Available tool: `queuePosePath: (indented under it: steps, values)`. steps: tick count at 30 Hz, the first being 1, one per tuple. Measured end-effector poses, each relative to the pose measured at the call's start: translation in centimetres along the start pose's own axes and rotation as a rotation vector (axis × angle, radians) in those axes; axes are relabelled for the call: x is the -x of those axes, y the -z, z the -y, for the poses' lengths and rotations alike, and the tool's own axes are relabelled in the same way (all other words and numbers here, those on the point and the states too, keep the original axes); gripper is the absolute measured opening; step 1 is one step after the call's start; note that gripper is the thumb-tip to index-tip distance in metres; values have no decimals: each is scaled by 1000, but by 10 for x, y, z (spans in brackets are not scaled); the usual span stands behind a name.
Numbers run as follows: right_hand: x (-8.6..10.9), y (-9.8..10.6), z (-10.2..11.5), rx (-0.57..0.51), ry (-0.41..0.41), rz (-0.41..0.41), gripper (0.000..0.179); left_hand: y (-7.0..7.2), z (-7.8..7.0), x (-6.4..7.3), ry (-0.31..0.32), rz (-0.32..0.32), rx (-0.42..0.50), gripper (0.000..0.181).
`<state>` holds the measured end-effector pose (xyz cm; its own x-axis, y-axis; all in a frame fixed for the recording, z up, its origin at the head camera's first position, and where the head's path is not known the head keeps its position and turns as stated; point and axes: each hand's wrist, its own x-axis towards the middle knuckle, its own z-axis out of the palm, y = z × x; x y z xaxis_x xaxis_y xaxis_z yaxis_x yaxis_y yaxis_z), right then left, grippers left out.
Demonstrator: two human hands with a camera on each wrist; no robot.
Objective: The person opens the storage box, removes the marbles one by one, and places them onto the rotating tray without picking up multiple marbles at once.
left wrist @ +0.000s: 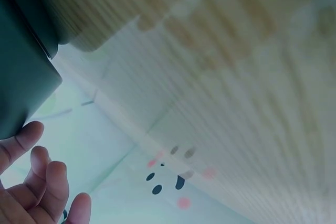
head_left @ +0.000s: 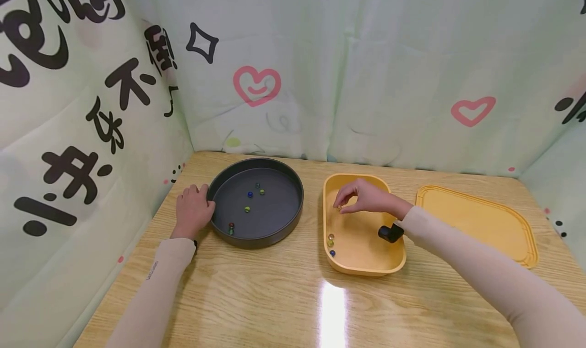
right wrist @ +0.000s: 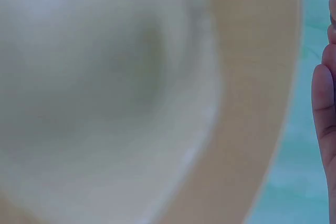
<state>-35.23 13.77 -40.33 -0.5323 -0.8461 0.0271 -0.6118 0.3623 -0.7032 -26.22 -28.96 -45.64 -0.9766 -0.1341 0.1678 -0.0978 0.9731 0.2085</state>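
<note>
My left hand [head_left: 193, 209] holds the left rim of a round dark pan [head_left: 297, 213], with the thumb at the rim. In the left wrist view, one fingertip meets the pan's outer wall [left wrist: 23, 93] while other fingers curl beside it. Several glass marbles lie spread in the pan, a blue marble [head_left: 250, 195] among them. Over a yellow rectangular container [head_left: 366, 273], my right hand [head_left: 363, 196] pinches a small amber marble [head_left: 339, 209] between thumb and fingertips. Along that container's left side lie a clear amber marble [head_left: 331, 237], a yellowish marble [head_left: 330, 243] and a dark blue marble [head_left: 332, 253].
A flat yellow lid [head_left: 480, 223] lies on the wooden table [head_left: 256, 297], to the right of the container and partly behind my right forearm. Printed curtains [head_left: 366, 83] hang behind the table and on both sides. A black wrist camera [head_left: 391, 233] sits over the container.
</note>
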Motion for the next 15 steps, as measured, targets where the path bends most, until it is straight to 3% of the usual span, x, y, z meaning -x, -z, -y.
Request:
queuePosePath:
  steps: [15]
  values:
    - [-21,41,32,-70,0,-158,15,-1,1,-1,-9,-28,5,39]
